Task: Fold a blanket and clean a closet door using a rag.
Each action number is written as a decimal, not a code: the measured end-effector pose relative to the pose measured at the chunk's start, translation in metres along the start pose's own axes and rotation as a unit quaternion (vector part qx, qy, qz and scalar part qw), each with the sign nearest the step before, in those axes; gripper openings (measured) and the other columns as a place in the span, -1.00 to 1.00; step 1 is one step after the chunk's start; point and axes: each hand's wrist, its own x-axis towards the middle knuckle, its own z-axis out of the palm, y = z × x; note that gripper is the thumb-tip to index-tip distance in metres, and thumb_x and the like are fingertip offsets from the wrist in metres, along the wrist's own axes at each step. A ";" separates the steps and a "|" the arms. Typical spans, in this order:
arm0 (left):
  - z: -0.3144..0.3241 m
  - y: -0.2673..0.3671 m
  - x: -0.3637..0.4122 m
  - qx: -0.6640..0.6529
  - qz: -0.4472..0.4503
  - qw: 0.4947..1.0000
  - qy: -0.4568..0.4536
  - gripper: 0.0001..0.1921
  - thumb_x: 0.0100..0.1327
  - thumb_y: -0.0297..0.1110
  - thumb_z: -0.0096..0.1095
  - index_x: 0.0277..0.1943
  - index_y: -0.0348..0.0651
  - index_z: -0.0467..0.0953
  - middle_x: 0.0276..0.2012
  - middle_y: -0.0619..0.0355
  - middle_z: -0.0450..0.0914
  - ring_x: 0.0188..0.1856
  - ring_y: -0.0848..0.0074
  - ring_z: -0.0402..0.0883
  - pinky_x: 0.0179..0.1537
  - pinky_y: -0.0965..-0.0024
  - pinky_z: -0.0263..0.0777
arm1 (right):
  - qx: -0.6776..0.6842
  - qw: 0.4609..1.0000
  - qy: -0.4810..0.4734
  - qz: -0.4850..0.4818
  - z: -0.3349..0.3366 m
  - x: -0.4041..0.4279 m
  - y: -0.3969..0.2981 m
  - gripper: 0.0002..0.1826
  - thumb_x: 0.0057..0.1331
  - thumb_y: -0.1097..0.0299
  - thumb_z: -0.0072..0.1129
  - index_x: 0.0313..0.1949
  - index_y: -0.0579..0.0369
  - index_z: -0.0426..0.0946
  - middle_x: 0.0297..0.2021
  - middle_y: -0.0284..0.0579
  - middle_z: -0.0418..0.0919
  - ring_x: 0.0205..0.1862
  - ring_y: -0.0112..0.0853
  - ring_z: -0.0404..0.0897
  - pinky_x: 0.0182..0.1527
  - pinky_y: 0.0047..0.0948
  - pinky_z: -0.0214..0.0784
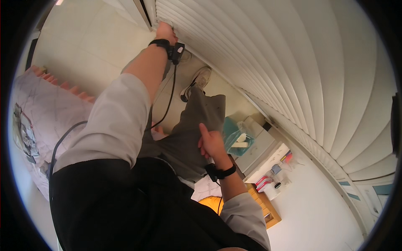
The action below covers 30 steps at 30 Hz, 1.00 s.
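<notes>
My left hand [166,31] reaches out at the top of the view, at the lower edge of a white ribbed panel [251,56]. A pale, crumpled thing [165,21], perhaps a cloth, lies at its fingers; the arm hides most of the grip. My right hand [212,141] is held over my grey trouser leg, its thumb apart from half-curled fingers, with nothing in it. Each wrist wears a black strap with a small cabled device. Past my right hand stands a teal bin [234,125] with a clear liner and some waste inside.
A bed with a pink patterned cover [56,100] is at the left, with a shiny silvery packet [25,131] on it. A white cabinet [259,138], small boxes [262,183] and a wooden drawer unit [262,204] stand at the lower right. My shoe [201,80] rests on the pale floor.
</notes>
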 end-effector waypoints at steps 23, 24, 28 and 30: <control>0.024 0.031 -0.151 -0.146 0.054 0.975 -0.161 -0.69 0.48 -0.04 -0.11 -0.32 0.00 0.42 -0.56 0.26 0.36 -0.54 0.51 0.29 -0.52 0.46 0.22 | 0.008 0.996 0.061 -0.072 0.007 -0.011 -0.009 -0.15 0.44 -0.33 -0.09 -0.65 0.29 0.53 -0.81 -0.09 0.46 -0.83 -0.34 0.44 -0.68 -0.36 0.33; 0.018 0.036 -0.171 -0.113 0.086 0.971 -0.191 -0.69 0.49 -0.02 -0.10 -0.29 -0.01 0.42 -0.54 0.25 0.36 -0.54 0.51 0.31 -0.52 0.44 0.24 | 0.018 0.994 0.060 -0.086 0.011 -0.014 -0.013 -0.15 0.44 -0.33 -0.09 -0.65 0.29 0.53 -0.81 -0.09 0.46 -0.83 -0.34 0.44 -0.68 -0.36 0.33; -0.003 0.004 -0.234 0.119 0.192 0.945 -0.235 -0.58 0.51 0.15 -0.07 -0.27 -0.02 0.43 -0.52 0.24 0.38 -0.54 0.52 0.36 -0.53 0.40 0.22 | 0.018 0.992 0.057 -0.115 0.019 -0.021 -0.010 -0.16 0.42 -0.34 -0.07 -0.63 0.30 0.54 -0.77 -0.07 0.49 -0.77 -0.33 0.47 -0.63 -0.34 0.36; -0.034 -0.035 -0.254 0.288 0.189 0.903 -0.257 -0.55 0.48 0.22 -0.05 -0.28 -0.01 0.43 -0.54 0.24 0.36 -0.55 0.52 0.34 -0.53 0.42 0.19 | 0.031 0.988 0.063 -0.138 0.021 -0.018 0.001 -0.16 0.41 -0.35 -0.06 -0.62 0.31 0.54 -0.76 -0.06 0.51 -0.75 -0.32 0.49 -0.60 -0.33 0.38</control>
